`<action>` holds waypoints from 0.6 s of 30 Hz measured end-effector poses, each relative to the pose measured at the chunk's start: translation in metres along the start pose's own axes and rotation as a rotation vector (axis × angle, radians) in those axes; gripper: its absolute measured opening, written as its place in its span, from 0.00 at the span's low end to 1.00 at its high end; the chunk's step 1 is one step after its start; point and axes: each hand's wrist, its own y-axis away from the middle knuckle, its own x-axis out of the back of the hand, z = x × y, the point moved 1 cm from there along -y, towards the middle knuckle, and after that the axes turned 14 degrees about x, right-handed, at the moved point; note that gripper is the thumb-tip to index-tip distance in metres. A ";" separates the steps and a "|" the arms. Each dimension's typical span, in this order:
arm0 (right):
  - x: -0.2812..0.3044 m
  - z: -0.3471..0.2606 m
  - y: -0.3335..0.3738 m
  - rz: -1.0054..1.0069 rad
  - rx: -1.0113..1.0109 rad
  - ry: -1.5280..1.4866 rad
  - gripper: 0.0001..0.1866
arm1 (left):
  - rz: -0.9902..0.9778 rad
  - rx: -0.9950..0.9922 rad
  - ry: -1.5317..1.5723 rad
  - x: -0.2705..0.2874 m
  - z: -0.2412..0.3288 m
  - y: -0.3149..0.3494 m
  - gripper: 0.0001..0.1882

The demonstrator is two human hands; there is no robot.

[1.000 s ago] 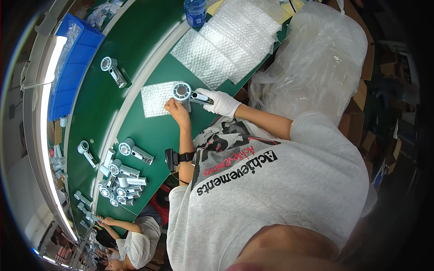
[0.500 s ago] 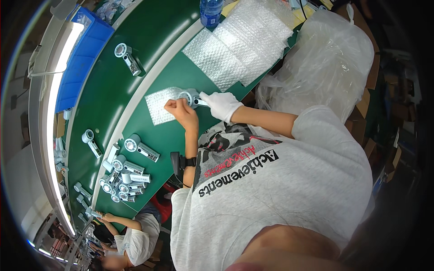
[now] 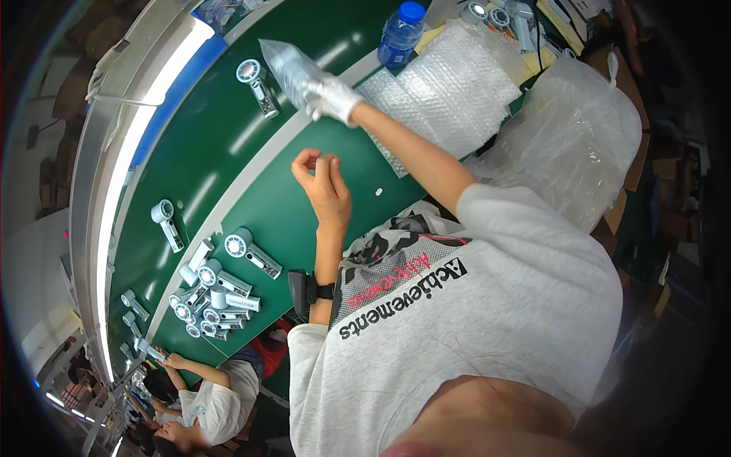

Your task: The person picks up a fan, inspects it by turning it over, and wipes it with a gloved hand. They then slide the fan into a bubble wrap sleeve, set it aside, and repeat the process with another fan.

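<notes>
My right hand (image 3: 331,99), in a white glove, grips a clear bubble-wrap bag (image 3: 288,67) over the edge of the green conveyor belt. Something pale blue-grey shows through the bag, likely a handheld fan; its shape is blurred. A bare handheld fan (image 3: 259,89) lies on the belt just left of the bag. My left hand (image 3: 326,186), bare, hovers over the green tabletop (image 3: 304,221) with its fingers bent and apart, and nothing shows in it. A stack of bubble-wrap bags (image 3: 457,76) lies beyond my right forearm.
Several grey-blue handheld fans (image 3: 221,293) are heaped at the left of the tabletop. A blue-capped bottle (image 3: 401,36) stands behind the bubble-wrap stack. A large clear plastic sack (image 3: 563,137) sits at the right. A co-worker (image 3: 217,396) handles a fan at lower left.
My right hand has moved away to the upper left with the wrapped fan, from the tabletop to over the belt. My left hand has let go of it. The view has shifted slightly.
</notes>
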 end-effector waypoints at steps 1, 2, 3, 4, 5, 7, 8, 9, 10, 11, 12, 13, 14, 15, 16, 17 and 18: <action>0.003 -0.009 -0.020 0.042 -0.057 0.330 0.15 | -0.035 0.067 0.031 0.003 0.001 0.004 0.04; 0.000 -0.009 -0.028 0.021 -0.046 0.321 0.15 | -0.068 0.133 0.059 0.007 0.002 0.011 0.05; -0.003 -0.003 -0.039 0.047 0.138 0.586 0.16 | -0.101 0.197 0.085 0.012 0.000 0.017 0.06; -0.009 0.000 -0.049 0.082 0.337 0.840 0.18 | -0.085 0.176 0.064 0.015 -0.006 0.027 0.06; -0.018 0.003 -0.058 0.129 0.541 1.086 0.19 | -0.052 0.348 0.099 0.016 -0.018 0.041 0.06; -0.036 0.033 -0.068 0.194 0.545 1.220 0.19 | -0.008 0.519 0.122 0.018 -0.021 0.055 0.07; -0.044 0.047 -0.072 0.276 0.529 1.376 0.20 | -0.070 0.541 0.158 0.017 -0.019 0.058 0.08; -0.053 0.057 -0.073 0.348 0.504 1.532 0.20 | -0.126 0.574 0.193 0.018 -0.018 0.063 0.08; -0.053 0.060 -0.077 0.342 0.505 1.520 0.20 | -0.187 0.606 0.231 0.018 -0.019 0.065 0.09; -0.048 0.057 -0.081 0.319 0.432 1.370 0.20 | -0.183 0.608 0.225 0.021 -0.020 0.065 0.09; -0.037 0.053 -0.084 0.304 0.357 1.223 0.21 | -0.191 0.627 0.279 0.024 -0.025 0.060 0.12; -0.023 0.049 -0.084 0.298 0.282 1.080 0.21 | -0.207 0.645 0.338 0.025 -0.031 0.052 0.14; -0.019 0.041 -0.073 0.292 0.275 1.088 0.21 | -0.209 0.674 0.400 0.027 -0.039 0.043 0.17; -0.027 0.033 -0.048 -0.043 0.056 0.809 0.22 | -0.118 0.803 0.528 0.031 -0.057 0.036 0.22; -0.036 0.025 -0.016 -0.346 -0.163 0.510 0.23 | -0.036 0.927 0.657 0.033 -0.066 0.028 0.26; -0.044 0.023 0.023 -0.378 -0.124 0.507 0.22 | -0.031 0.942 0.667 0.031 -0.072 0.022 0.26; -0.047 0.018 0.064 -0.388 -0.073 0.507 0.21 | -0.002 0.987 0.834 0.024 -0.067 0.012 0.28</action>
